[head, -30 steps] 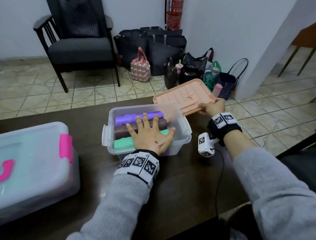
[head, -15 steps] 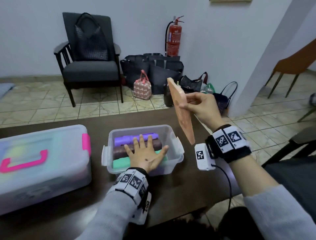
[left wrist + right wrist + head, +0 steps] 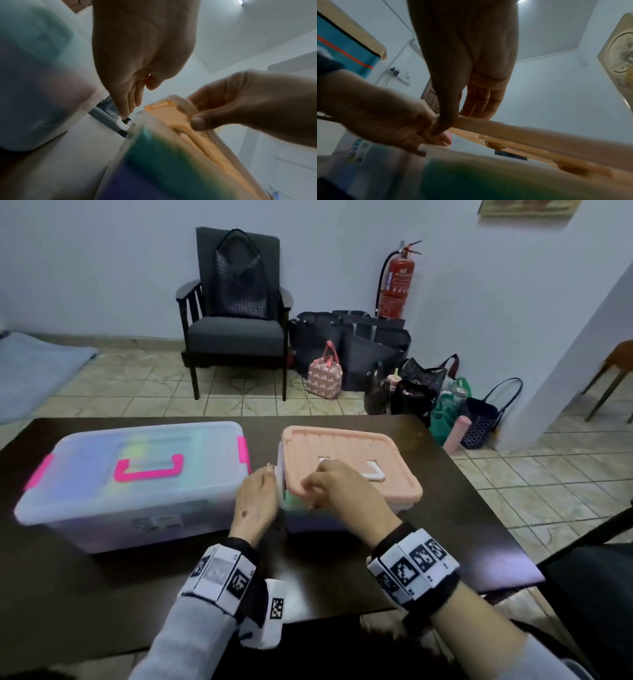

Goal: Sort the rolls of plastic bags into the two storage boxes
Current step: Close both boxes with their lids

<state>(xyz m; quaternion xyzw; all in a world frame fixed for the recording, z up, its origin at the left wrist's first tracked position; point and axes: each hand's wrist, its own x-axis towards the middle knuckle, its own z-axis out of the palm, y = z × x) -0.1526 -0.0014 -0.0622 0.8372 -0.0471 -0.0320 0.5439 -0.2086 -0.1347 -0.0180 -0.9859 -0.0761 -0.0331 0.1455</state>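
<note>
Two boxes stand on the table point(image 3: 462, 508). The peach lid point(image 3: 346, 453) hides most of the small box point(image 3: 308, 523); only a blurred green roll point(image 3: 154, 155) shows under the right hand point(image 3: 339, 491), which pinches the lid's corner. The left hand point(image 3: 255, 501), fingers straight, touches the side latch point(image 3: 123, 123), clear only from the left wrist. Left of it stands the closed large box point(image 3: 102, 508).

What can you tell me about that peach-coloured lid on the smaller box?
The peach lid is ribbed, matte plastic with rounded corners and a whitish handle in its middle. It lies flat on the small clear box, not visibly latched. The right hand grips its near left corner, thumb under the rim; the left hand is at the box's left end beside it. Green rolls show underneath.
</note>
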